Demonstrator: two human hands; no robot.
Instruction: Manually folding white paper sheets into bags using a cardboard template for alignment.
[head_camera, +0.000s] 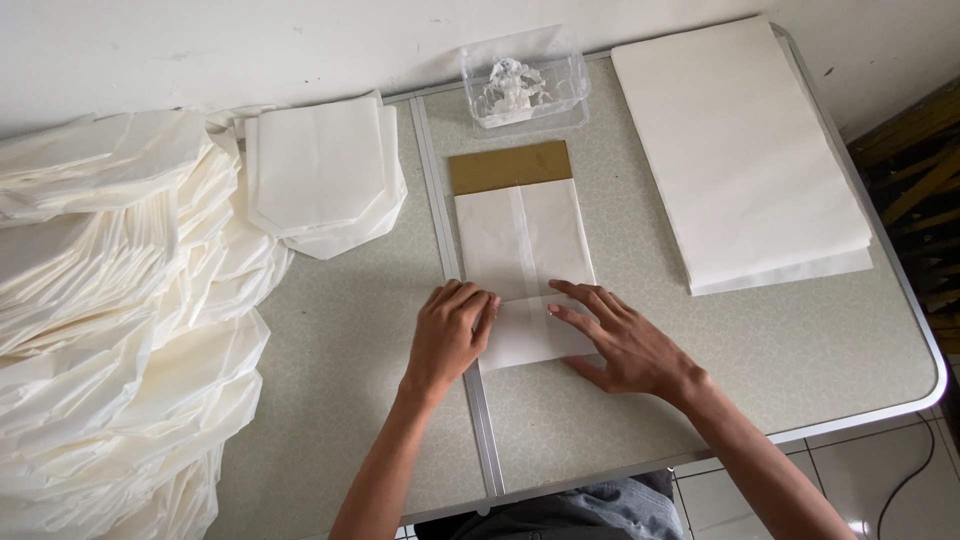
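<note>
A folded white paper sheet lies on the table's middle, wrapped around a brown cardboard template whose top end sticks out. Its near end is folded up into a flap. My left hand presses on the flap's left edge with curled fingers. My right hand lies flat on the flap's right side, fingers spread. Neither hand grips anything.
A tall stack of flat white sheets lies at the right. A clear plastic tub with white paste stands at the back. Finished paper bags and a big heap of them fill the left. The table edge curves at the right.
</note>
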